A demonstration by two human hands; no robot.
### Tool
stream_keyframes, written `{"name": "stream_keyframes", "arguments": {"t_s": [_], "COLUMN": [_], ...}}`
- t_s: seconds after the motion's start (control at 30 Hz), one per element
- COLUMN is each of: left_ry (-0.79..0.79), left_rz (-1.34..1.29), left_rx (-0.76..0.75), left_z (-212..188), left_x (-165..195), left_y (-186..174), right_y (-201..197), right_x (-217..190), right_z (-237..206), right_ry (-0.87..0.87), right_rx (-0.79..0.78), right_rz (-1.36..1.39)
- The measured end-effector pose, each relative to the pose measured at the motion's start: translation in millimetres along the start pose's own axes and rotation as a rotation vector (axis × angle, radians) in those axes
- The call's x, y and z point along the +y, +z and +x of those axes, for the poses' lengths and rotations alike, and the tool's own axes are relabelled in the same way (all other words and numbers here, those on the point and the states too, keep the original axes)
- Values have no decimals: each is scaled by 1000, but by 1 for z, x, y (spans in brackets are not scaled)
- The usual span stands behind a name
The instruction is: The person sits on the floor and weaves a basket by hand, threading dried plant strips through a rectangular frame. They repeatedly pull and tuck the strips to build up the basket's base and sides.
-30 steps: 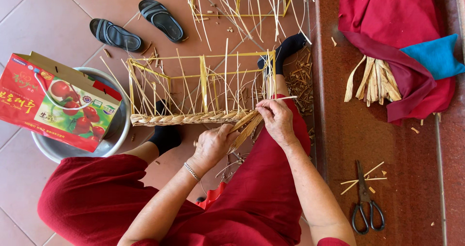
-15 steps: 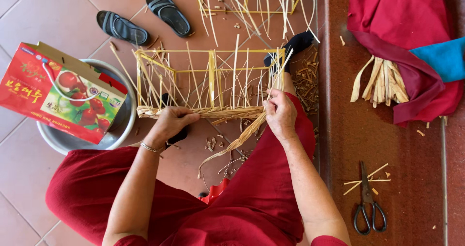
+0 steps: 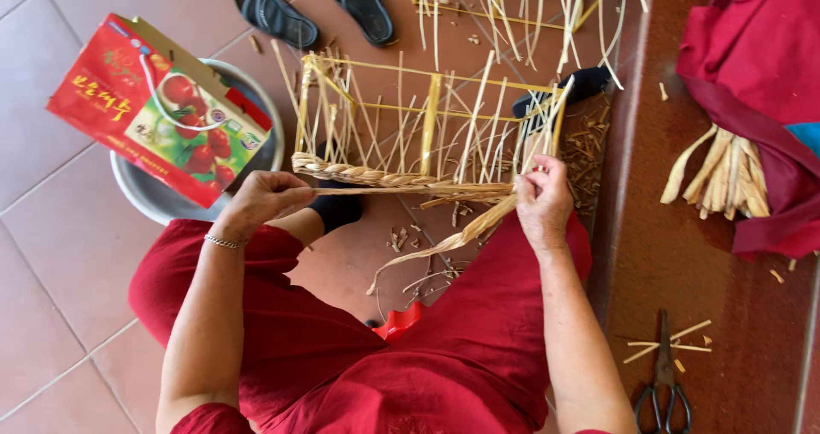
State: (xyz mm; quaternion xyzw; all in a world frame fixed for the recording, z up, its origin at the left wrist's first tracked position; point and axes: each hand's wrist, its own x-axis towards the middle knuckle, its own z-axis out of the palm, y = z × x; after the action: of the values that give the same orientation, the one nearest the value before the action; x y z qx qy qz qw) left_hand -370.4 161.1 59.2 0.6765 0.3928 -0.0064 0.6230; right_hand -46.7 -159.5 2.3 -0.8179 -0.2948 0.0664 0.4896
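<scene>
Fraying pale half-woven straw frame (image 3: 427, 135)

Looks like a home floor turned craft corner; terracotta floor tiles (image 3: 51, 255) strewn with straw scraps (image 3: 589, 143); sandals (image 3: 316, 7) kicked off nearby; metal basin (image 3: 154, 199), red paper bag (image 3: 158, 109), scissors (image 3: 662, 383) and a half-woven straw frame (image 3: 427, 135) lying about.

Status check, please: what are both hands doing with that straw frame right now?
Left hand pinching a flat pale straw strand, pulled taut. Right hand gripping strands at the braided rim of the yellow straw basket frame. Nothing between the hands.
</scene>
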Motion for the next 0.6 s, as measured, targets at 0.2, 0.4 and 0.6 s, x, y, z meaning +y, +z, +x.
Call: {"name": "stream_keyframes", "arguments": {"t_s": [0.2,0.4,0.6], "left_ry": [-36,44,44], "left_rz": [-110,-451,-263], "left_rx": [21,-45,55], "left_z": [-15,-21,-20], "left_x": [-7,-10,-15], "left_y": [3,2,3], "right_y": [-30,-113,-166], "right_x": [-5,35,82], "right_z": [1,-65,-143], "right_ry": [86,350,588], "right_rx": [-62,237,441], "right_rz": [232,352,420]}}
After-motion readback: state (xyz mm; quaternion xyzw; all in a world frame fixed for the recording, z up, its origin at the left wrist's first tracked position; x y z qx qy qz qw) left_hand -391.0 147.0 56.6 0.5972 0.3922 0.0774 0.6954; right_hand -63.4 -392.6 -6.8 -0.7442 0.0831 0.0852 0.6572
